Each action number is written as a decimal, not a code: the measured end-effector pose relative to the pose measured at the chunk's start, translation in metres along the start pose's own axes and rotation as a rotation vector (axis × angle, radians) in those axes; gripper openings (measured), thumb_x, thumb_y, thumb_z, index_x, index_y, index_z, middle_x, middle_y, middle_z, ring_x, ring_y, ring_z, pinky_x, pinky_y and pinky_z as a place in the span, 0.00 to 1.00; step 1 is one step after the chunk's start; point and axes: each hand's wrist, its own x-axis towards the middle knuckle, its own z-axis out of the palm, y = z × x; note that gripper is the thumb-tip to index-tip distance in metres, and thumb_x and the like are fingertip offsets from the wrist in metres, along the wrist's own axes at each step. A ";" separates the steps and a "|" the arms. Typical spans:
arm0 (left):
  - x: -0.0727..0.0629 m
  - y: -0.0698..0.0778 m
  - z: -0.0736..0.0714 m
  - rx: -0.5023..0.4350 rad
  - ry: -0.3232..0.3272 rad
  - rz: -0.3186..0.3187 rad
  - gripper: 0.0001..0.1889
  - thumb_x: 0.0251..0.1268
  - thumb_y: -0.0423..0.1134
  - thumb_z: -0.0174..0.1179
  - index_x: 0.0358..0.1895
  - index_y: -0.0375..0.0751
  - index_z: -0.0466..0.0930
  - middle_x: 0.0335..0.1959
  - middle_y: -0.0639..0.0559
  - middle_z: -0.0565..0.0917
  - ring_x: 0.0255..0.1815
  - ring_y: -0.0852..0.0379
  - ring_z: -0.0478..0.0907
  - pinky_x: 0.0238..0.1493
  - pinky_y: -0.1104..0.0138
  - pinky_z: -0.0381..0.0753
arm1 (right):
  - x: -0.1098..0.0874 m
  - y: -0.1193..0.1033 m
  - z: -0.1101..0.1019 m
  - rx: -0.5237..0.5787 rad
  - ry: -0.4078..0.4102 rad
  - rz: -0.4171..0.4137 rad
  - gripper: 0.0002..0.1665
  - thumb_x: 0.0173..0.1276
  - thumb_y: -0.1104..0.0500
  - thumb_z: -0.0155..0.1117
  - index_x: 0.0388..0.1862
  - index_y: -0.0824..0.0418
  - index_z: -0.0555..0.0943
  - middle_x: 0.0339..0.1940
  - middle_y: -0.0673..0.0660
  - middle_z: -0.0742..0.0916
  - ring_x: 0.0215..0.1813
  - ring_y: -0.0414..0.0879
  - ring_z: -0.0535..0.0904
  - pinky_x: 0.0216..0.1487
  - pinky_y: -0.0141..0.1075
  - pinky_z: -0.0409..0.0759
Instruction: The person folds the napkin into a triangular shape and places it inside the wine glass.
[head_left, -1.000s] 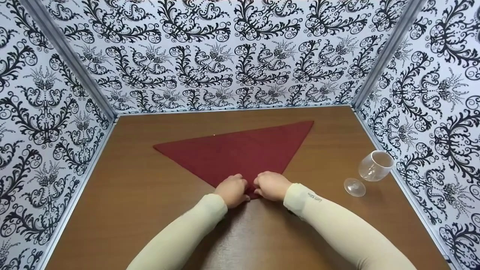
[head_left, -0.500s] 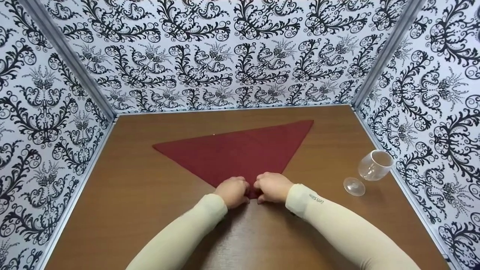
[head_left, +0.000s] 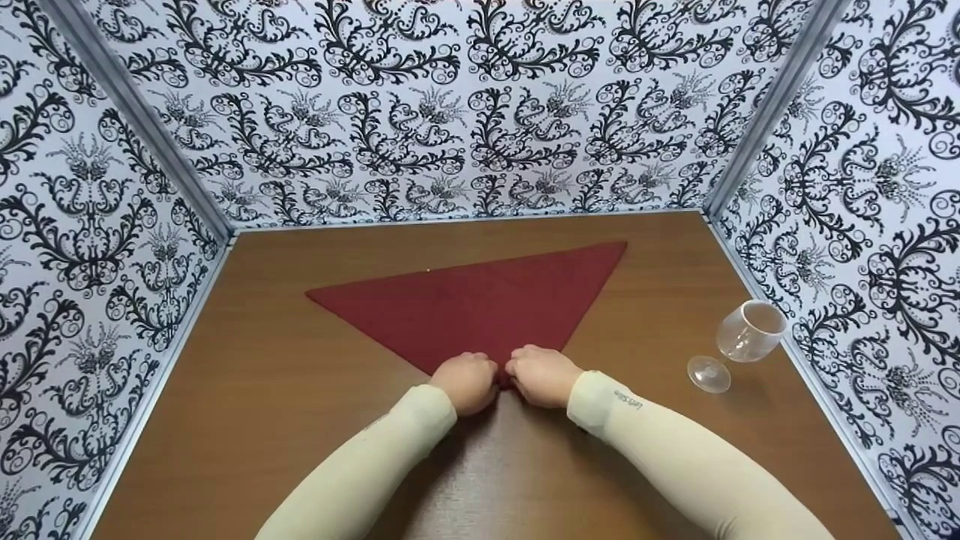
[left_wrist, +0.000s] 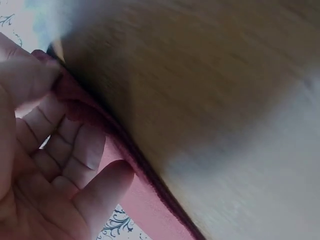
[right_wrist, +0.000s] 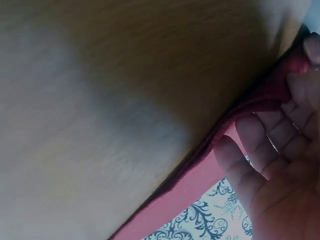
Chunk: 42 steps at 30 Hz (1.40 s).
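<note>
While holding a red cloth [head_left: 480, 307] by its near corner, has left hand [head_left: 465, 382] and right hand [head_left: 544, 376] curled round it, just beside each other. Has it spread as a triangle across the table [head_left: 262, 367], with its long side towards the far edge. Has a clear wine glass [head_left: 742, 345] near the right edge.

A clear stemmed glass [head_left: 750, 334] is standing upright near the right edge of the brown, wood-grained counter [head_left: 270, 405]. White panels [head_left: 450, 112] with black floral scrollwork are enclosing the back and both sides, while slanting-looking grey posts [head_left: 145, 120] are rising at the two far corners, between the panels.
</note>
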 end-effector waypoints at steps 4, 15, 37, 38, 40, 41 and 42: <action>-0.001 0.002 -0.004 -0.018 -0.033 -0.061 0.11 0.77 0.43 0.58 0.38 0.43 0.88 0.40 0.47 0.87 0.44 0.46 0.86 0.48 0.53 0.87 | 0.001 -0.001 -0.001 0.007 -0.007 0.035 0.10 0.75 0.59 0.65 0.30 0.58 0.84 0.32 0.55 0.84 0.39 0.54 0.81 0.44 0.46 0.83; 0.004 -0.002 -0.007 -0.116 -0.097 -0.235 0.17 0.80 0.50 0.58 0.48 0.42 0.89 0.46 0.44 0.88 0.52 0.42 0.86 0.55 0.47 0.85 | 0.009 -0.003 0.002 0.056 -0.046 0.202 0.09 0.74 0.58 0.66 0.33 0.60 0.84 0.35 0.58 0.87 0.44 0.58 0.84 0.49 0.52 0.84; 0.004 -0.012 0.001 0.015 0.061 -0.010 0.08 0.58 0.46 0.75 0.27 0.52 0.85 0.30 0.54 0.87 0.33 0.53 0.85 0.37 0.55 0.85 | 0.000 0.007 0.002 -0.004 0.029 -0.016 0.06 0.62 0.55 0.77 0.29 0.55 0.90 0.33 0.51 0.84 0.38 0.51 0.78 0.40 0.45 0.80; 0.005 -0.012 0.002 0.013 0.057 -0.011 0.08 0.58 0.45 0.75 0.27 0.52 0.85 0.31 0.55 0.87 0.34 0.53 0.86 0.37 0.56 0.85 | 0.000 0.006 0.002 0.000 0.026 -0.007 0.05 0.63 0.56 0.77 0.29 0.55 0.89 0.33 0.52 0.84 0.38 0.51 0.79 0.40 0.45 0.80; 0.006 -0.012 0.003 0.005 0.053 -0.018 0.06 0.59 0.44 0.74 0.28 0.53 0.86 0.32 0.55 0.88 0.36 0.53 0.86 0.39 0.56 0.85 | 0.001 0.004 0.003 -0.001 0.026 0.004 0.06 0.64 0.58 0.75 0.28 0.56 0.89 0.32 0.52 0.84 0.37 0.52 0.79 0.40 0.46 0.81; 0.006 -0.012 0.003 0.008 0.054 -0.024 0.05 0.60 0.43 0.73 0.29 0.53 0.86 0.32 0.54 0.88 0.36 0.53 0.86 0.39 0.55 0.86 | 0.002 0.003 0.003 -0.004 0.027 0.010 0.06 0.65 0.59 0.74 0.27 0.57 0.88 0.32 0.53 0.84 0.37 0.52 0.79 0.40 0.46 0.81; 0.006 -0.012 0.004 0.012 0.054 -0.030 0.05 0.61 0.43 0.71 0.29 0.53 0.86 0.32 0.54 0.88 0.37 0.52 0.87 0.40 0.55 0.86 | 0.003 0.002 0.004 -0.008 0.026 0.014 0.07 0.66 0.59 0.73 0.27 0.57 0.87 0.32 0.53 0.84 0.37 0.53 0.79 0.40 0.47 0.81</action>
